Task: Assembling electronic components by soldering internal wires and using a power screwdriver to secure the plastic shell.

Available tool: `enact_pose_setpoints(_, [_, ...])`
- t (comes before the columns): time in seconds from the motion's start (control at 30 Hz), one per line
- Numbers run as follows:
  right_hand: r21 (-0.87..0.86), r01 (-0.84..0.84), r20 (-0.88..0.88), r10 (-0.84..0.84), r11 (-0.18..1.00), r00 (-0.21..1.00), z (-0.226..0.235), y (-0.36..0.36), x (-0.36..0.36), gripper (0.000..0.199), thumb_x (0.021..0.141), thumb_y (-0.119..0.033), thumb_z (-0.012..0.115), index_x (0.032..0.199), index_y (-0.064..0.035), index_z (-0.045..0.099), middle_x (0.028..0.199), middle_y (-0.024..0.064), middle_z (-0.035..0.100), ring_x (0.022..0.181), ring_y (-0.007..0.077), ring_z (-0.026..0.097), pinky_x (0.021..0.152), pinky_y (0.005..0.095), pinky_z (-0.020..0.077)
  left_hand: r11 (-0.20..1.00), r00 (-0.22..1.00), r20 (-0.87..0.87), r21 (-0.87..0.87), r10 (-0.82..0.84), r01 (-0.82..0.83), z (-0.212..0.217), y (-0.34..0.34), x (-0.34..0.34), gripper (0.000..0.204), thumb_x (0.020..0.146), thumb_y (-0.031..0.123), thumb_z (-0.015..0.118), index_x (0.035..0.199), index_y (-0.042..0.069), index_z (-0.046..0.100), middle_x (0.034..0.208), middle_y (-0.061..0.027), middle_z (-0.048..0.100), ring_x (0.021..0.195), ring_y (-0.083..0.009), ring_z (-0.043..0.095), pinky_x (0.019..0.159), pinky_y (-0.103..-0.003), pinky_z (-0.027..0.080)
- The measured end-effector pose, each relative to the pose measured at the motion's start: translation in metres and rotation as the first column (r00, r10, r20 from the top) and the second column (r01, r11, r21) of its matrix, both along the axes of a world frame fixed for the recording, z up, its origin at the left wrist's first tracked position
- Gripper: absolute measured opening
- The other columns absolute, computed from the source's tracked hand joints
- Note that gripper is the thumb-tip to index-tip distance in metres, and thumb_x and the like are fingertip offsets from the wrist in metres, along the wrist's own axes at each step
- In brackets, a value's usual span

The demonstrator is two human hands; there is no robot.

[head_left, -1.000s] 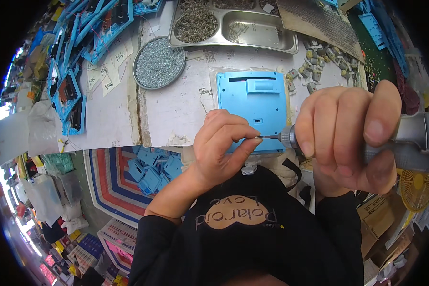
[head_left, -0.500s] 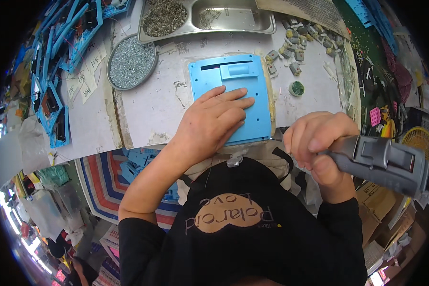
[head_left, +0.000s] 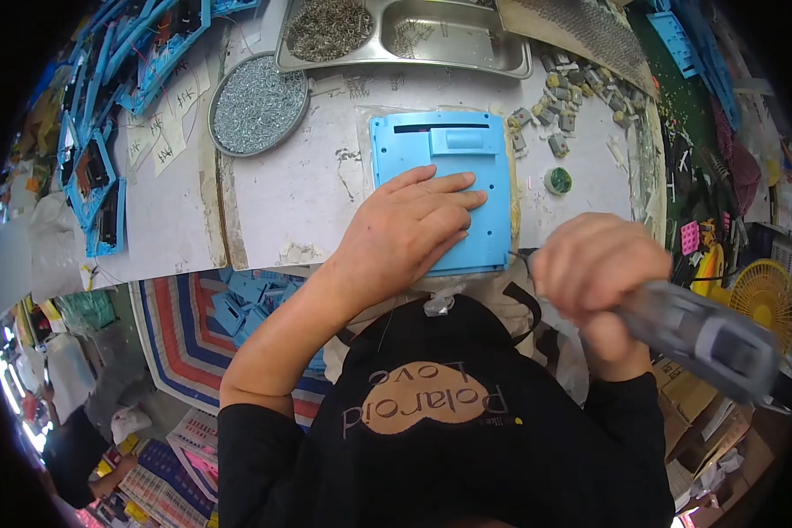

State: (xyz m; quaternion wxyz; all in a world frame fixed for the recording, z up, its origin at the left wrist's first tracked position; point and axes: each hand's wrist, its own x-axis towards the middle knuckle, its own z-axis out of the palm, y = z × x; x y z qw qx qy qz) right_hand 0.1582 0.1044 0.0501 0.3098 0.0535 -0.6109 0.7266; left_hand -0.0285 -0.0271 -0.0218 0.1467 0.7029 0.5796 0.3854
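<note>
right hand (head_left: pixel 594 264) first, nearest us: it's wrapped tight around the grey electric screwdriver (head_left: pixel 704 330), and it has pulled back off the panel since a second ago, when the tip was down on the plastic; now the bit (head_left: pixel 521 257) hovers just off the panel's corner at about four o'clock. the tool is blurred, so it looks to be moving. left hand (head_left: pixel 405 231), no longer pinching at the edge as it was a second ago, lies flat and spread on the light blue plastic panel (head_left: pixel 444 163), palm down, fingers pointing to three o'clock, holding nothing, just pressing. my read: that screw is in, and the panel is being steadied or about to be turned. the panel sits on the white worktop (head_left: pixel 282 194), dead centre at the near edge. further out, at ten o'clock from the panel, a round dish of silver screws (head_left: pixel 257 104). at twelve, a steel tray (head_left: pixel 449 44) with two wells. at two o'clock, small grey parts (head_left: pixel 554 114) scattered, and a green cap (head_left: pixel 557 180). far left, stacked blue frames (head_left: pixel 97 167).
</note>
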Motion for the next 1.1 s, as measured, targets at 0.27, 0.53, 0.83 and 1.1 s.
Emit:
enact_pose_setpoints(0.27, [0.276,0.068,0.031,-0.079,0.959,0.996,-0.017,-0.007,-0.023,0.019,0.088,-0.011,0.072,0.083,-0.0063,0.055,0.061,0.0034,0.057,0.049,0.0199,0.056,0.05,0.0313,0.0496,1.0,1.0,0.016,0.014,0.001,-0.001,0.0,0.002,0.0,0.012,0.09,0.011,0.072,0.099,0.008,0.064,0.126,-0.0054,0.072,0.126,-0.0268,0.064,0.108,-0.048,0.047])
enact_pose_setpoints(0.53, [0.122,0.033,0.05,-0.039,0.992,0.998,-0.011,0.033,-0.037,0.015,0.081,0.0,0.071,0.077,-0.0027,0.056,0.065,0.0077,0.057,0.055,0.0221,0.058,0.056,0.0346,0.0515,1.0,1.0,0.01,-0.002,-0.011,0.011,-0.001,0.001,-0.003,0.014,0.089,0.012,0.072,0.1,0.008,0.064,0.125,-0.0053,0.072,0.127,-0.0255,0.063,0.109,-0.048,0.047])
enact_pose_setpoints(0.83, [0.117,-0.024,0.063,0.017,0.993,0.998,-0.005,0.049,-0.061,0.022,0.089,-0.015,0.07,0.081,-0.0084,0.051,0.057,0.0023,0.054,0.049,0.0158,0.051,0.051,0.0317,0.0457,0.999,1.0,0.007,-0.037,-0.017,0.018,0.001,0.0,-0.007,0.016,0.089,0.011,0.072,0.104,0.009,0.065,0.126,-0.0046,0.071,0.129,-0.0246,0.062,0.108,-0.047,0.047])
enact_pose_setpoints(1.1, [0.131,0.15,0.102,-0.164,0.98,0.981,-0.031,0.074,-0.09,0.025,0.095,-0.019,0.066,0.082,-0.0076,0.047,0.059,0.0033,0.049,0.052,0.0117,0.043,0.052,0.0304,0.0369,0.997,0.999,0.025,-0.066,-0.036,0.037,0.004,0.001,-0.005,0.014,0.09,0.01,0.071,0.103,0.009,0.064,0.132,-0.0034,0.069,0.131,-0.0241,0.06,0.109,-0.046,0.046])
